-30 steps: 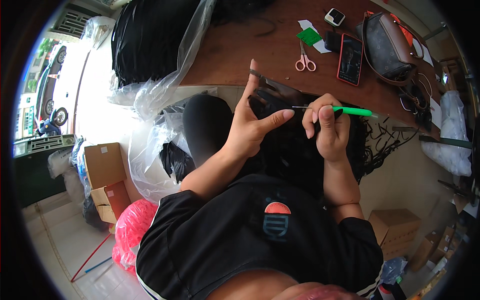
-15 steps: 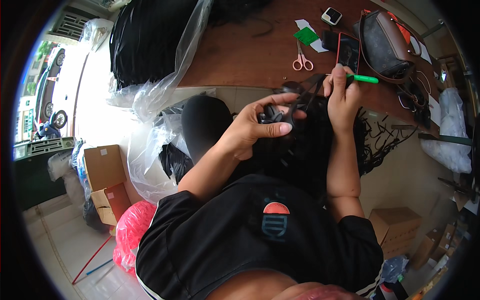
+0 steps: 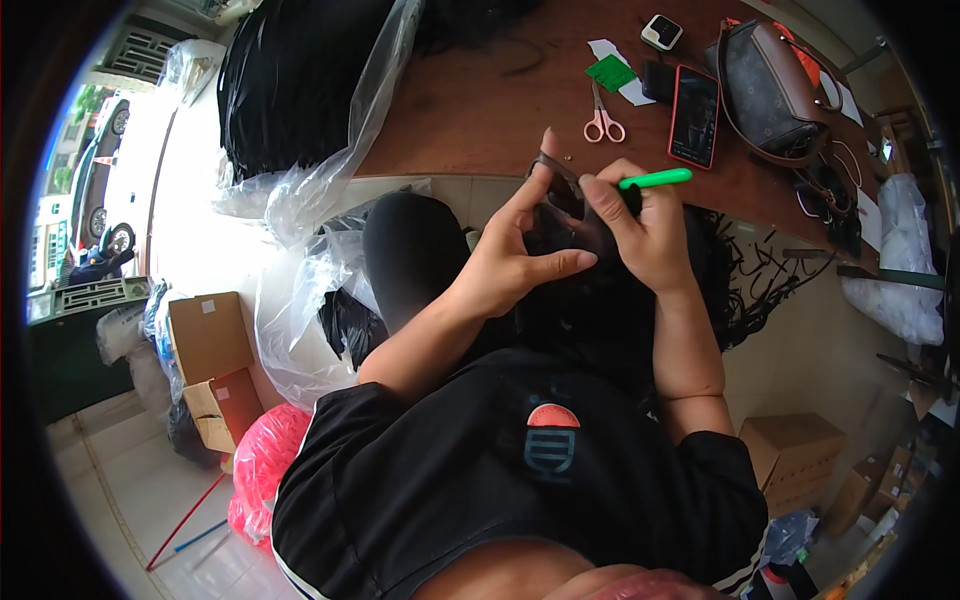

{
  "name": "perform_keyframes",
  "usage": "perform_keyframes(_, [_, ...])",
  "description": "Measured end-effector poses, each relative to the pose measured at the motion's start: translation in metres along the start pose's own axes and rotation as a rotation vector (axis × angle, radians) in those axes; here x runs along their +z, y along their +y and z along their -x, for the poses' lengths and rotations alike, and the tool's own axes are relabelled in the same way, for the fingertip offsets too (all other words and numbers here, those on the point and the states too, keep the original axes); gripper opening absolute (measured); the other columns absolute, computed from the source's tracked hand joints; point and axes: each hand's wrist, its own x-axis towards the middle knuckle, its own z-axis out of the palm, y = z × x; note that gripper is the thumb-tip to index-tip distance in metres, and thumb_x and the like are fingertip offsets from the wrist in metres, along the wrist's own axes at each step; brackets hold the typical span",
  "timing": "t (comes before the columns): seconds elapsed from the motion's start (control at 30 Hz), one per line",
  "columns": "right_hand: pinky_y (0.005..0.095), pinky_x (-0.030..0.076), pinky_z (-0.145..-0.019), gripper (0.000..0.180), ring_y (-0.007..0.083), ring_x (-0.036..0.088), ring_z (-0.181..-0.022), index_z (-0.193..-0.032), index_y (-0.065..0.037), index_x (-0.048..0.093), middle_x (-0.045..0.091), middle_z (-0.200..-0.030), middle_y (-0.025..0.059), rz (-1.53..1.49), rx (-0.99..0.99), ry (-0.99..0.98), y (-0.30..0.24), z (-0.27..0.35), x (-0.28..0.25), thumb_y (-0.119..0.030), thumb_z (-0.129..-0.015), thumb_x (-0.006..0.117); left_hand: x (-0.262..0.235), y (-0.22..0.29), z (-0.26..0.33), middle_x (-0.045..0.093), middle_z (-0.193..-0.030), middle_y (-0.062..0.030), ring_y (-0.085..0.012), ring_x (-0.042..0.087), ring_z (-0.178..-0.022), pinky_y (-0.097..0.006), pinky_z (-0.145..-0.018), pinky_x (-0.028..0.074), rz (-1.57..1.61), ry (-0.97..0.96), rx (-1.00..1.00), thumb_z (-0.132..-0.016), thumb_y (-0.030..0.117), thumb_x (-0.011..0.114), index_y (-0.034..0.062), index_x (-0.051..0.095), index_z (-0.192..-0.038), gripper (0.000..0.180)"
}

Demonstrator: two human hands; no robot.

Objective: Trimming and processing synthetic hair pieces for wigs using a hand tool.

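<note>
My left hand (image 3: 505, 255) is raised above my lap, with a black strip (image 3: 562, 172) looped over a finger and its thumb stretched toward the right. The strip runs across to my right hand (image 3: 650, 240), whose fingers pinch around its other end. That same hand grips a green-handled tool (image 3: 657, 179); its working end is hidden by the fingers. Beneath both hands lies a dark bundle of black strands (image 3: 700, 265), hard to tell from my dark clothes.
Across the brown table (image 3: 470, 120) lie pink-handled scissors (image 3: 604, 126), a red-edged phone (image 3: 694, 115), a green card (image 3: 611, 72) and a handbag (image 3: 775, 90). A plastic-wrapped black bundle (image 3: 290, 90) sits at its left. Cardboard boxes (image 3: 210, 330) and a pink bag (image 3: 268, 450) stand left of me.
My right hand has come down and left, away from the phone, carrying the green-handled tool. My left hand has turned, and the black strip now stretches over its raised finger.
</note>
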Motion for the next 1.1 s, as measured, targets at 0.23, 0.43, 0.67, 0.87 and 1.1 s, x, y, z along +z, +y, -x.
perform_keyframes(0.23, [0.0226,0.032,-0.045,0.043,0.0096,0.042,-0.051,-0.08,-0.006,0.043,0.05,-0.062,0.006,-0.203,-0.247,1.267,-0.003,-0.009,-0.045,-0.041,-0.105,0.04,-0.008,0.012,0.002,0.034,-0.148,-0.0107,-0.0151,0.047,-0.122,-0.028,-0.097,0.048,0.521,0.214,-0.272,-0.078,-0.009,0.073,0.0191,-0.003,-0.156,0.113])
perform_keyframes(0.43, [0.0218,0.028,-0.046,0.04,0.0062,0.035,-0.048,-0.081,-0.008,0.045,0.04,-0.06,-0.0016,-0.789,0.049,0.22,-0.01,0.009,-0.037,-0.042,-0.102,0.047,0.002,0.006,0.001,0.026,-0.153,-0.0108,-0.0189,0.043,-0.128,-0.03,-0.105,0.039,0.254,0.241,-0.049,-0.074,-0.005,0.079,0.0117,0.0,-0.156,0.115])
perform_keyframes(0.67, [0.0212,0.033,-0.049,0.037,0.0063,0.043,-0.05,-0.08,-0.007,0.048,0.048,-0.06,0.0018,-0.568,-0.06,0.014,-0.014,0.022,-0.003,-0.036,-0.103,0.048,0.009,0.011,0.001,0.053,-0.125,-0.0043,-0.0115,0.048,-0.1,-0.025,-0.093,0.042,0.175,0.294,-0.028,-0.075,0.001,0.081,0.0094,0.004,-0.156,0.113])
perform_keyframes(0.87, [0.0217,0.036,-0.051,0.033,0.0066,0.045,-0.052,-0.082,-0.005,0.049,0.049,-0.061,0.0014,-0.499,-0.066,0.033,-0.011,0.024,0.002,-0.031,-0.103,0.049,0.008,0.011,0.005,0.058,-0.118,-0.0035,-0.0093,0.052,-0.095,-0.024,-0.087,0.046,0.146,0.312,-0.034,-0.075,0.001,0.081,0.0112,0.005,-0.157,0.112])
perform_keyframes(1.1, [0.0228,0.037,-0.05,0.026,0.0075,0.05,-0.054,-0.082,-0.002,0.055,0.053,-0.065,0.0017,0.127,-0.272,-0.012,-0.017,0.028,0.007,-0.022,-0.099,0.059,0.008,0.008,0.003,0.062,-0.115,-0.0057,-0.0105,0.059,-0.088,-0.025,-0.085,0.049,0.073,0.345,0.088,-0.077,0.0,0.079,0.0102,0.007,-0.156,0.108])
